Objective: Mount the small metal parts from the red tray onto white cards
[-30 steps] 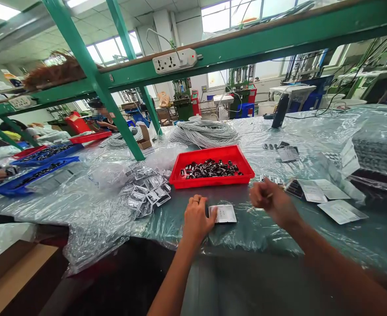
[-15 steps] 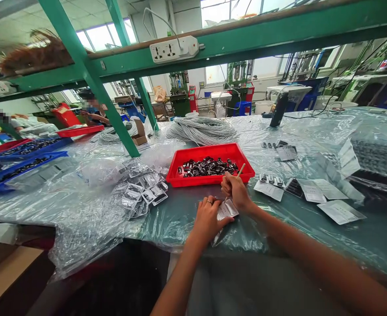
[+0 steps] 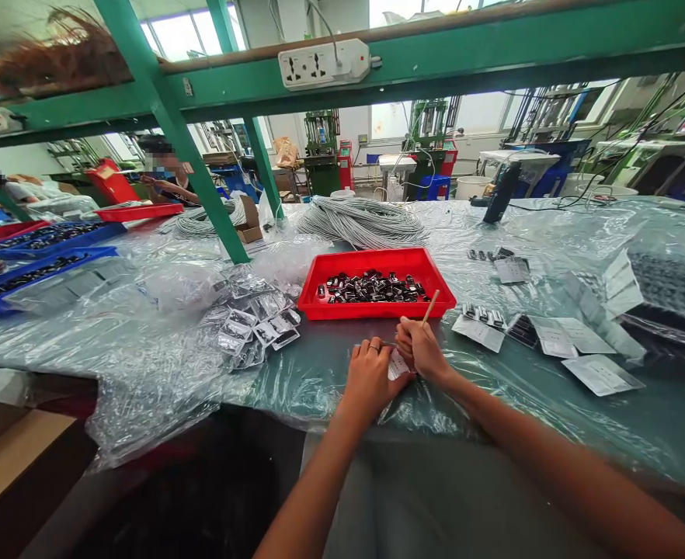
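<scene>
My left hand (image 3: pixel 370 374) rests on a small white packet (image 3: pixel 398 364) lying on the green table, fingers curled over its left end. My right hand (image 3: pixel 419 345) is closed round a thin wooden stick (image 3: pixel 430 307) that points up and away, with its lower end at the packet. Just beyond both hands stands a red tray (image 3: pixel 319 286) holding several small black-and-silver parts (image 3: pixel 371 287). A heap of filled silver packets (image 3: pixel 253 328) lies to the left of my hands.
More packets and white labels (image 3: pixel 558 337) lie to the right. Grey cable coils (image 3: pixel 363 220) sit behind the tray. Blue trays (image 3: pixel 36 273) and crinkled plastic sheeting cover the left. A green shelf post (image 3: pixel 188 151) rises from the table. A person sits at the far left.
My right hand came in from the right with the stick and settled at the packet. My left hand shifted slightly and stays on the packet.
</scene>
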Demonstrator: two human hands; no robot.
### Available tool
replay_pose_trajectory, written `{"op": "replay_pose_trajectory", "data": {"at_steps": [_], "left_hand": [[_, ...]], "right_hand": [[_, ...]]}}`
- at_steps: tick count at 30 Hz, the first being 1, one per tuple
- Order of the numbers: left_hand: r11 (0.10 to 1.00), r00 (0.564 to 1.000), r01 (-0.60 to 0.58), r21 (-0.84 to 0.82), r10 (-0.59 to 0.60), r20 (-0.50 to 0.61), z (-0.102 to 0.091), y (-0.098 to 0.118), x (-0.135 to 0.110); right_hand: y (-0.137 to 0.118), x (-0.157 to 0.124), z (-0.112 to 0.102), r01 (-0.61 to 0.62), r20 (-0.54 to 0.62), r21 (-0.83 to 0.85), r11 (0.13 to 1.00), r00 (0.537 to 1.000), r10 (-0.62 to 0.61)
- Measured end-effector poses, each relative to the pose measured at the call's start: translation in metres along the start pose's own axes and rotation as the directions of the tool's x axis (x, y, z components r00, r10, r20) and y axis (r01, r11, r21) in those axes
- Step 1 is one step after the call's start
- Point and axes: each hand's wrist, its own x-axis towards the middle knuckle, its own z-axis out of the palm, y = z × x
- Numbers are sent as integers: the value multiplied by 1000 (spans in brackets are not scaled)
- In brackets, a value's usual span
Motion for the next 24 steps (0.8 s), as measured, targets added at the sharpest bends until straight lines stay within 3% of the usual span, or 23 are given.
{"op": "replay_pose_trajectory", "data": {"at_steps": [4, 7, 10, 14, 24], "left_hand": [[1000, 999, 20, 15, -21, 37, -1, 5, -1], [1000, 999, 14, 6, -15, 46, -3, 6, -3], [1000, 1000, 4, -21, -4, 12, -6, 2, -7], [999, 999, 36, -39, -35, 21, -7, -4, -12], [996, 999, 16, -88, -13, 38, -5, -8, -12]], "right_hand": [[-6, -21, -15, -63, 31, 13, 998, 998, 63], [-14, -20, -17, -22, -5, 70, 997, 1000, 23], [-17, -5, -8, 60, -25, 131, 990, 998, -57], [-8, 12, 7, 29, 19, 119, 992, 999, -31], [12, 14, 33, 68, -90, 26, 997, 994, -66]]}}
